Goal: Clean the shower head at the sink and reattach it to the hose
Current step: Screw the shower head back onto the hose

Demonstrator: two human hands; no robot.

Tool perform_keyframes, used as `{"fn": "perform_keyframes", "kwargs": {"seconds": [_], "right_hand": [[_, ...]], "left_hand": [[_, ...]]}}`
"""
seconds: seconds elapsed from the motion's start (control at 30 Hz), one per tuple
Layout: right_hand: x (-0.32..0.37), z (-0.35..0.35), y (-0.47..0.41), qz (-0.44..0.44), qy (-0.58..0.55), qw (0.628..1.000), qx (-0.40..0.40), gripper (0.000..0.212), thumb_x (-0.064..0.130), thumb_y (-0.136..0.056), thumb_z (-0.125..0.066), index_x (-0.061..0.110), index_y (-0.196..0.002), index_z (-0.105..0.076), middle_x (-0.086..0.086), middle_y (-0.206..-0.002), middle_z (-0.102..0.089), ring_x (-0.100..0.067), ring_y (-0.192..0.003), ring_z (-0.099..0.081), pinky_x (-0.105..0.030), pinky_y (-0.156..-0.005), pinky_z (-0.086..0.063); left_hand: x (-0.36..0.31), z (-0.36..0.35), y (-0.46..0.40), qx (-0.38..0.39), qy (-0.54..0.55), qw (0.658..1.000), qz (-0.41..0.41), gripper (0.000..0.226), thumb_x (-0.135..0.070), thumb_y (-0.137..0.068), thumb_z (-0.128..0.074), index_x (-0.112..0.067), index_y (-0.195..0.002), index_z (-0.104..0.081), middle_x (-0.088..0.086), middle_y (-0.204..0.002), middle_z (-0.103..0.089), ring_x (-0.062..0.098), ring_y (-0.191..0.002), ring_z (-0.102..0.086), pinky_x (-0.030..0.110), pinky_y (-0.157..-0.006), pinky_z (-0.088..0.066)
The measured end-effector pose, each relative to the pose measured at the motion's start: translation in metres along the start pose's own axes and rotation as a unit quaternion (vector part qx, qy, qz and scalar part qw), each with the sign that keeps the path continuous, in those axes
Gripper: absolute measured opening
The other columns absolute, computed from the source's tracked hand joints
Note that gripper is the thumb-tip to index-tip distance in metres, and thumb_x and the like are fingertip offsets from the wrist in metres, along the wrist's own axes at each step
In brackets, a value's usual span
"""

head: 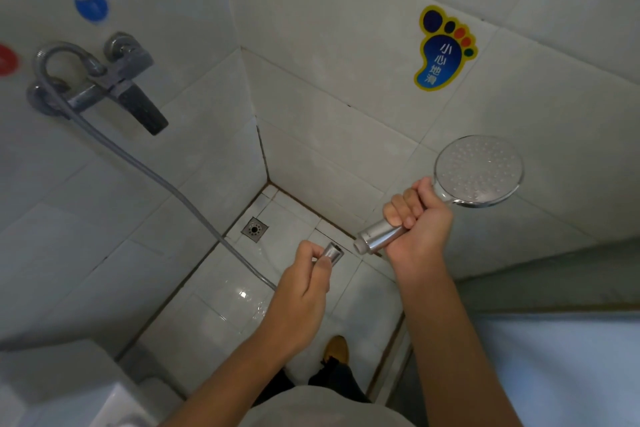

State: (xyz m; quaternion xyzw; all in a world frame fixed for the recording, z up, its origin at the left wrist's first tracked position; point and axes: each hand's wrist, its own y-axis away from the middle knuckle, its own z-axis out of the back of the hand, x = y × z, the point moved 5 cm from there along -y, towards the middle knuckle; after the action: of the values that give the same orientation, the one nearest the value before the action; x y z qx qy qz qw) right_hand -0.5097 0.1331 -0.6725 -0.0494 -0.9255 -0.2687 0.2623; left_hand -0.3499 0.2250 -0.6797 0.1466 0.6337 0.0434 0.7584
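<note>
While the right hand [417,218] clamps the handle of the rigid, likely slippery shower head [479,170], the left hand [304,284] pinches the hose nut [333,252] just beside its threaded end.

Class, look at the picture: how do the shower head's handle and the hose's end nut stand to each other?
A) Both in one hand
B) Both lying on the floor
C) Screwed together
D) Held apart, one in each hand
D: the right hand grips the shower head by its handle, the left hand pinches the hose nut, and a gap shows between them.
</note>
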Motion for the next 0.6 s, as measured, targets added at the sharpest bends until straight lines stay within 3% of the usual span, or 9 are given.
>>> {"fn": "perform_keyframes", "kwargs": {"seconds": [0.37, 0.6], "right_hand": [[-0.010, -0.012, 0.008, -0.004, 0.028, 0.999, 0.026, 0.045, 0.023, -0.103, -0.045, 0.017, -0.059, -0.037, 0.006, -0.044, -0.024, -0.006, -0.032, -0.021, -0.020, -0.032, -0.024], [-0.012, -0.013, 0.007, 0.019, 0.068, 0.997, 0.041, 0.037, 0.023, -0.100, -0.052, 0.016, -0.064, -0.042, 0.005, -0.045, -0.025, -0.007, -0.033, -0.021, -0.021, -0.032, -0.024]], "left_hand": [[-0.012, -0.001, 0.000, 0.026, -0.094, 0.994, -0.053, 0.017, -0.023, -0.103, -0.036, -0.020, -0.091, -0.048, -0.007, -0.058, -0.042, 0.006, -0.047, -0.036, 0.023, -0.043, -0.030], [-0.008, 0.002, -0.003, 0.025, -0.126, 0.990, -0.053, 0.016, -0.025, -0.103, -0.037, -0.020, -0.093, -0.049, -0.007, -0.056, -0.043, 0.004, -0.045, -0.036, 0.018, -0.042, -0.029]]}}
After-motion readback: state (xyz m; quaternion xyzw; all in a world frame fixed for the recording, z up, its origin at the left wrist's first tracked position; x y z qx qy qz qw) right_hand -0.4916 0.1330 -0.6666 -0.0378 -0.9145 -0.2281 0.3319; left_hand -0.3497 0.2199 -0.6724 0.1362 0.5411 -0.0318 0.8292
